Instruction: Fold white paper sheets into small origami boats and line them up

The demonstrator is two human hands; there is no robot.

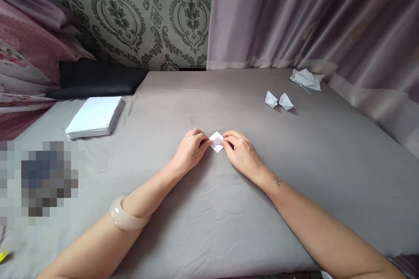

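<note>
A small white folded paper point(216, 143), diamond-shaped with crease lines, is held up between my two hands over the grey cloth. My left hand point(193, 149) pinches its left corner between thumb and fingers. On the opposite corner, my right hand point(242, 153) has the same kind of pinch. The fingertips cover both side corners of the paper.
Two small folded paper pieces point(286, 101) stand at the right rear. Behind them lies a heap of folded papers point(307, 78) beside a thin green stick point(305, 90). A stack of white paper point(94, 115) rests at left, near a black cloth point(98, 80). Curtains point(262, 17) hang behind.
</note>
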